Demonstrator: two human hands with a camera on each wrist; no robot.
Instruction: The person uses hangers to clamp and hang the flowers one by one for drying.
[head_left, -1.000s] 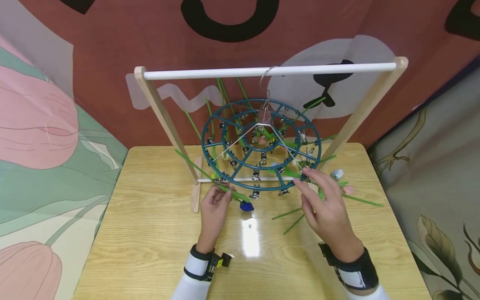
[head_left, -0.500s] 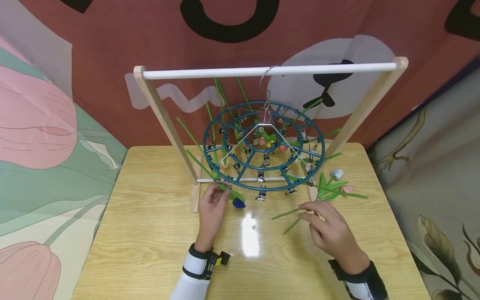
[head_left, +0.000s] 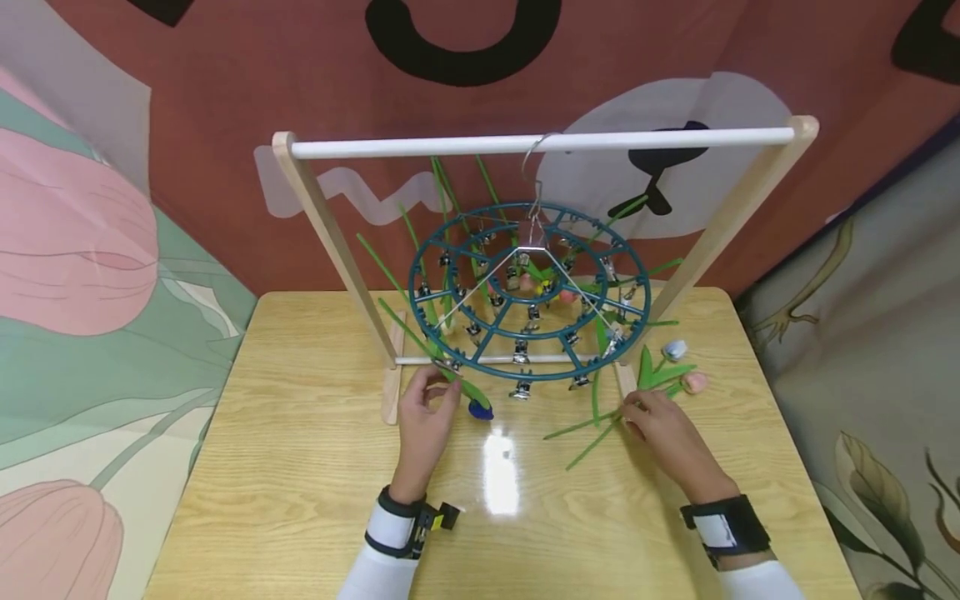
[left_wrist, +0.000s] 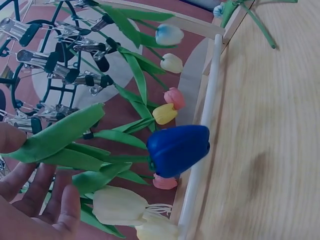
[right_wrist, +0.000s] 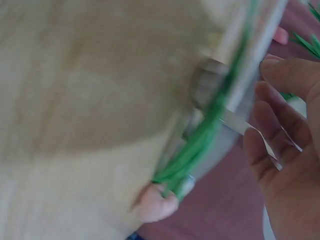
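A blue tulip [left_wrist: 178,150] with green leaves leans at the lower left rim of a round teal clip hanger [head_left: 487,364]. My left hand [head_left: 426,412] pinches its leafy stem between thumb and fingers, right beside a metal clip. On the table at the right lie a pale blue tulip [head_left: 674,350] and a pink tulip [head_left: 695,382], their green stems [head_left: 573,427] crossing toward the front. Over those stems is my right hand [head_left: 660,429]. In the blurred right wrist view its fingers [right_wrist: 267,120] are loosely bent, with the stems [right_wrist: 210,125] in front of them.
The hanger hooks onto the white bar [head_left: 420,147] of a wooden stand [head_left: 327,237]. Several metal clips [head_left: 521,352] hang from its rings, some with tulips, including a yellow tulip [left_wrist: 165,114]. A patterned cloth [head_left: 225,100] stands close behind the table [head_left: 300,467].
My right hand has left the hanger's right rim and dropped to the stems on the table. The hanger has shifted slightly right. My left hand stays at the blue tulip.
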